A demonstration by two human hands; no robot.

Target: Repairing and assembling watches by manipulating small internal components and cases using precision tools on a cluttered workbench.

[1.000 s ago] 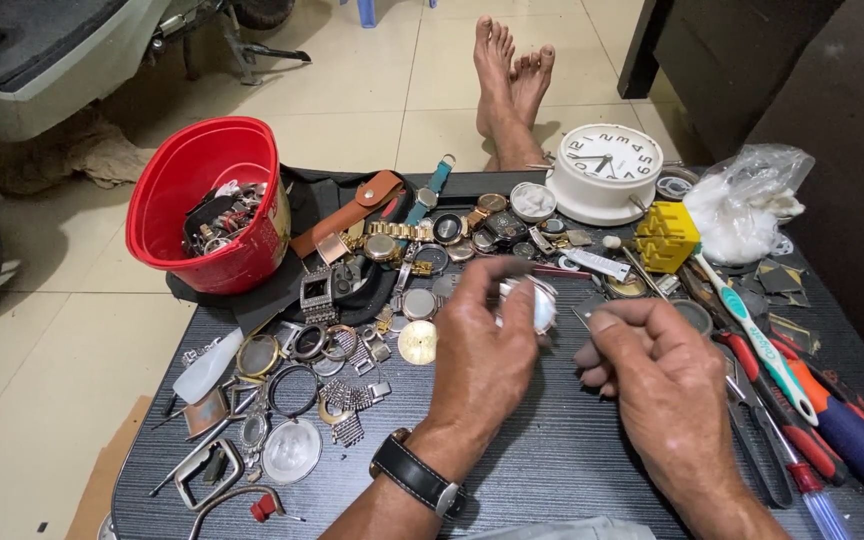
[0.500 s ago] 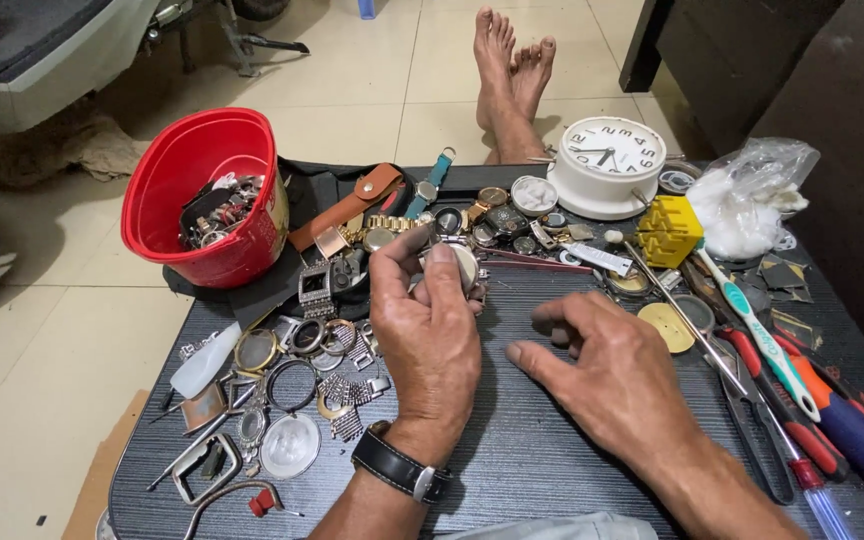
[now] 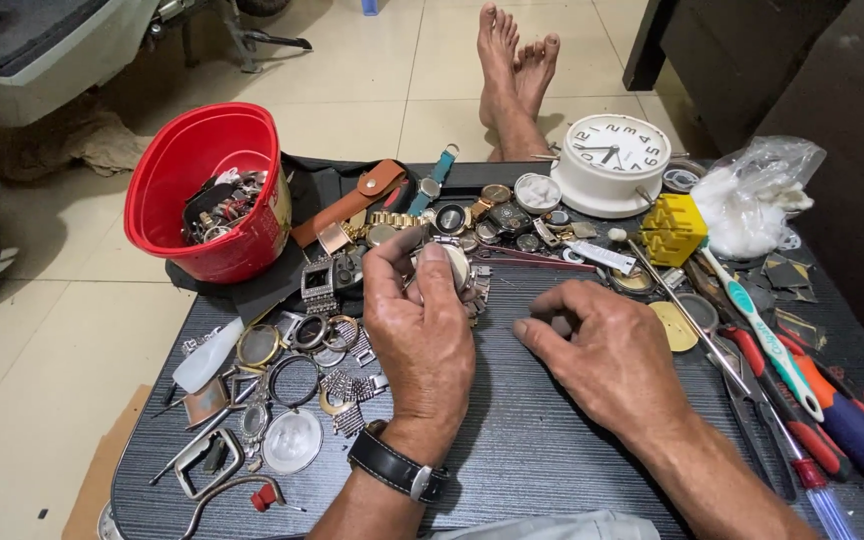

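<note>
A red plastic bucket (image 3: 214,190) of watch scraps stands at ten o'clock from the left hand (image 3: 420,325), and a white round alarm clock (image 3: 614,163) at one o'clock. Loose metal rings and bezels (image 3: 292,350) crowd the hand's nine o'clock side; a yellow ridged plastic block (image 3: 672,228), a white-and-teal toothbrush (image 3: 764,335) and red-handled screwdrivers (image 3: 802,425) lie at three o'clock of the right hand (image 3: 607,355). All of it sits on a dark ribbed tabletop (image 3: 512,450) above a pale tiled floor (image 3: 42,350), with bare feet (image 3: 514,65) at twelve o'clock. The left hand pinches a round silver watch case (image 3: 449,262) between thumb and fingertips, raised just over the clutter. The right hand rests at the case's four o'clock, fingers curled loosely, holding nothing visible.
</note>
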